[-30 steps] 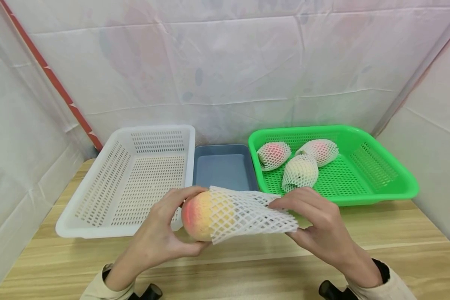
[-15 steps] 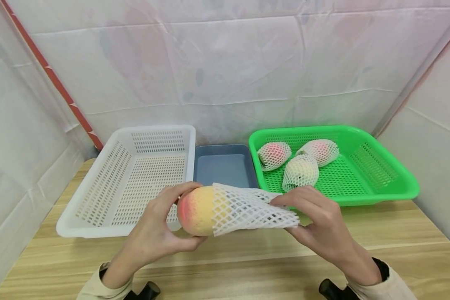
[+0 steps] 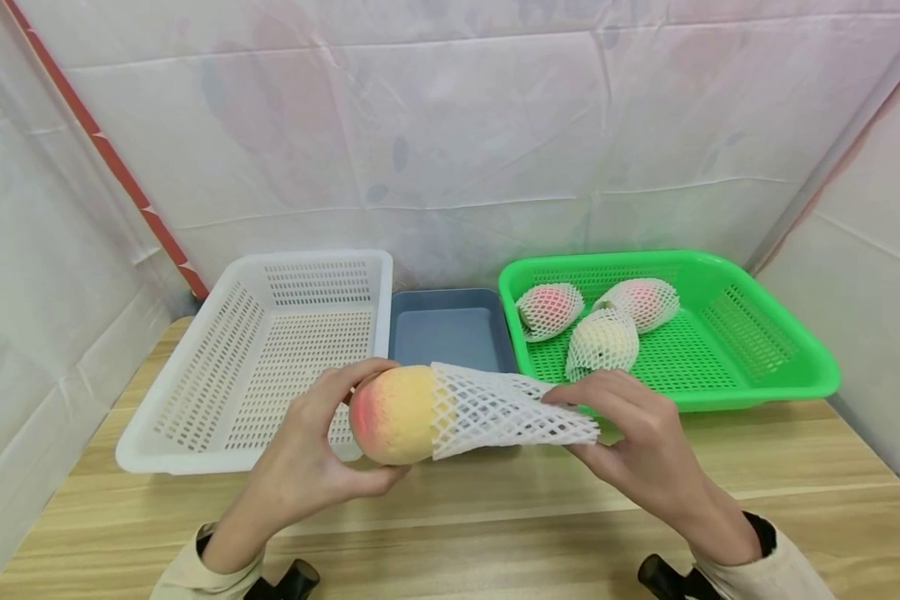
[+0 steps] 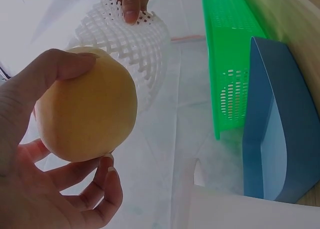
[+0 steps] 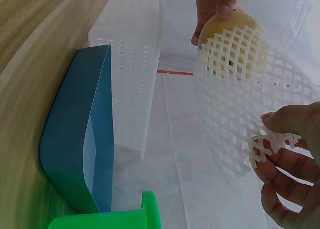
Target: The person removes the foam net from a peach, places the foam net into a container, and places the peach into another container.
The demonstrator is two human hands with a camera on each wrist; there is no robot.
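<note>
My left hand (image 3: 318, 454) holds a yellow peach (image 3: 397, 417) with a red blush at its left end, thumb below and fingers above and behind. A white foam net sleeve (image 3: 506, 412) covers only the peach's right end and stretches flat to the right. My right hand (image 3: 637, 442) pinches the sleeve's far end between thumb and fingers. In the left wrist view most of the peach (image 4: 87, 106) is bare. The right wrist view has the sleeve's mesh (image 5: 235, 99) around the peach's near end.
A white perforated basket (image 3: 183, 462) stands at the left. Beside it is a blue-grey tray (image 3: 450, 333). At the right, a green basket (image 3: 765, 333) contains three net-wrapped fruits (image 3: 603, 342). A curtain (image 3: 457, 125) hangs behind the wooden table (image 3: 495, 533).
The peach has shifted slightly left and up with my left hand, and more of its surface shows outside the sleeve. My right hand has stayed nearly in place, pinching the sleeve's end.
</note>
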